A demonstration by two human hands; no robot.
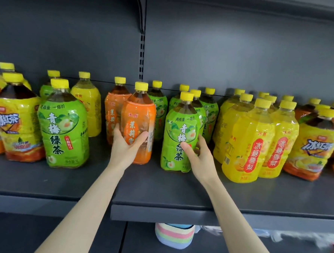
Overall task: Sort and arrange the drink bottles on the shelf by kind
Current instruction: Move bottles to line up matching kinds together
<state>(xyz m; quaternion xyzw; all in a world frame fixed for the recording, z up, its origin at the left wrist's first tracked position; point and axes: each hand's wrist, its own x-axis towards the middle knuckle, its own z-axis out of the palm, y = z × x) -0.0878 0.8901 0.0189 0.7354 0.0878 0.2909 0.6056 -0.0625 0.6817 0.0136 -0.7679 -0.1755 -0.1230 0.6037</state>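
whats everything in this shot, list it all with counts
green bottles: seven, green labels and yellow caps; two at left, five in the middle
orange bottles: two in the middle, more cut off at both ends; orange labels, yellow caps
yellow pear bottles: about eight, all yellow; one at back left, the rest clustered at right
iced tea bottles: at least two, yellow labels over dark tea; far left and far right
shelf: one, dark grey, under the bottles
striped thing: one, pastel stripes, below the shelf edge
left hand: grips the front orange one
right hand: grips the front middle green one
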